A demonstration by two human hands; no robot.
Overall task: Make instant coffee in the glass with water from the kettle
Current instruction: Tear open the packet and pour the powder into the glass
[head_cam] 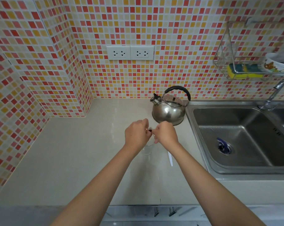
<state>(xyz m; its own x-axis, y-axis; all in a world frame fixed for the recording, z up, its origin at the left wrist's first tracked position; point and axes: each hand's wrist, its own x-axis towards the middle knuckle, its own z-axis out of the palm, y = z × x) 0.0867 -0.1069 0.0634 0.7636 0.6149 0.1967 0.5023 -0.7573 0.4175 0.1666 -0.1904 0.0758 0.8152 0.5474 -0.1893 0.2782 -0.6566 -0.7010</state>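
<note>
Both hands meeting above a clear glass (147,148) on the pale table (72,160). Left hand (136,133) with fingers curled, pinching one end of a small dark red sachet (150,130); right hand (165,133) likewise curled, pinching the other end, fingertips of the two nearly touching over the packet. Only a sliver of the sachet visible between the fingers (too little to read any print). Glass standing upright directly beneath the hands, largely hidden by the left wrist, only its lower wall and base showing.

Just behind the right hand, a steel whistling kettle (169,110) with black arched handle, sitting on the table beside the sink (235,136) rim, spout turned left. Near the right forearm, a slim white strip (170,159) lying flat on the table, perhaps a spoon handle or stirrer, hard to tell which.

Stainless sink to the right, something blue and white (223,145) at the drain. Faucet (272,97) at the sink's far edge. Above it, a wire rack (226,51) on the mosaic-tiled wall, holding a yellow-and-green sponge (243,71) and a printed bowl (275,64). Double wall socket (130,53) set in the tiles, up and left of the kettle.
</note>
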